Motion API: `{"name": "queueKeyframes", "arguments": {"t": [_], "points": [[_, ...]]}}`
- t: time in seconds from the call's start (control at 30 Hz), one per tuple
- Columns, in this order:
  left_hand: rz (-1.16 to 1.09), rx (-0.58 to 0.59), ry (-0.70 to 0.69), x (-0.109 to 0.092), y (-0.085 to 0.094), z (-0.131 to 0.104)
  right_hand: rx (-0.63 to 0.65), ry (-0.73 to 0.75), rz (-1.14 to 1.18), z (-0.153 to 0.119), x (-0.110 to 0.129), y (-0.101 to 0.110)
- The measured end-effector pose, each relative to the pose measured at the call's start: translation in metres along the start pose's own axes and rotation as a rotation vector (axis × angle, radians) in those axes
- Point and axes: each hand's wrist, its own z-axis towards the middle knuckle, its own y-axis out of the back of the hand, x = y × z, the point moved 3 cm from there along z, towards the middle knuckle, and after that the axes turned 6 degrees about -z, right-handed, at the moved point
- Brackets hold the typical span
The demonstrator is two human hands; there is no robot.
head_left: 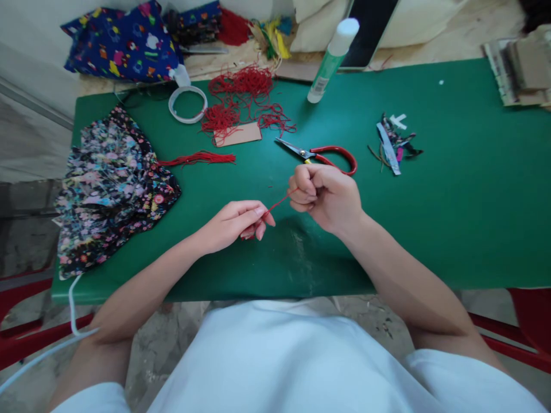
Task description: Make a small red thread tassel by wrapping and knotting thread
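Observation:
A short length of red string (279,203) runs taut between my two hands above the green table mat. My left hand (243,221) pinches its lower end, thumb pressed on the fingers, and a bit of red shows beneath them. The other end is gripped by my right hand (322,192), whose fingers are curled in. Just beyond the right hand lie scissors (338,150) with red handles, blades pointing left. Left of the hands, a red tassel (198,159) sticks out from a dark floral fabric piece (114,189).
Tangled red string (245,83) lies at the back beside a cardboard strip (239,134) and a roll of tape (188,104). A green glue stick (329,66) stands behind the scissors. Fabric scraps (394,143) lie to the right, stacked pieces (523,71) at the far right corner.

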Motion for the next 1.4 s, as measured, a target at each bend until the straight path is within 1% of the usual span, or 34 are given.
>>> {"name": "queueKeyframes", "arguments": {"t": [0.07,0.17,0.2,0.23,0.27,0.3,0.37,0.4,0.43,0.5,0.57,0.67,0.8,0.9,1.0,1.1,1.23,1.33,1.4], "points": [[-0.062,-0.014,0.021,-0.001,0.0,0.0,-0.083,0.086,-0.212,0.001,0.0,0.003],[-0.18,-0.067,0.059,-0.002,0.001,0.0,-0.265,0.318,-0.773,-0.002,0.005,0.005],[-0.218,-0.086,0.066,-0.003,0.001,0.0,-0.292,0.402,-0.943,-0.004,0.007,0.003],[-0.254,-0.103,0.071,-0.003,0.001,0.0,-0.27,0.475,-1.061,-0.005,0.007,0.0],[-0.289,-0.114,0.074,-0.004,0.002,0.0,-0.197,0.532,-1.113,-0.006,0.006,-0.003],[-0.322,-0.123,0.077,-0.004,0.002,-0.001,-0.086,0.561,-1.106,-0.006,0.004,-0.008],[-0.382,-0.129,0.095,-0.003,0.003,-0.002,0.14,0.534,-1.007,-0.007,-0.004,-0.015],[-0.407,-0.125,0.107,-0.002,0.003,-0.002,0.201,0.494,-0.957,-0.007,-0.008,-0.018],[-0.428,-0.116,0.119,-0.002,0.004,-0.002,0.222,0.442,-0.931,-0.007,-0.012,-0.02],[-0.462,-0.09,0.137,-0.001,0.004,-0.002,0.187,0.356,-0.938,-0.007,-0.02,-0.022],[-0.49,-0.065,0.154,-0.001,0.004,-0.002,0.112,0.323,-1.009,-0.006,-0.024,-0.021],[-0.525,-0.052,0.188,-0.002,0.005,-0.002,0.037,0.373,-1.113,-0.006,-0.023,-0.019],[-0.523,-0.044,0.174,-0.005,0.005,-0.003,-0.037,0.456,-1.06,-0.005,-0.014,-0.014],[-0.504,-0.026,0.145,-0.007,0.004,-0.003,-0.121,0.458,-1.057,-0.004,-0.009,-0.009],[-0.473,-0.002,0.145,-0.007,0.004,-0.003,-0.172,0.456,-1.048,-0.003,-0.007,-0.006],[-0.395,0.037,0.168,-0.006,0.005,-0.002,-0.2,0.47,-1.02,-0.003,-0.006,-0.005],[-0.268,0.12,0.205,-0.001,0.008,0.0,-0.23,0.517,-0.994,0.001,-0.001,-0.003],[-0.228,0.159,0.205,0.003,0.01,0.004,-0.182,0.535,-1.068,0.01,0.005,0.001],[-0.225,0.146,0.178,0.003,0.011,0.008,-0.127,0.542,-1.139,0.018,0.01,0.005]]}}
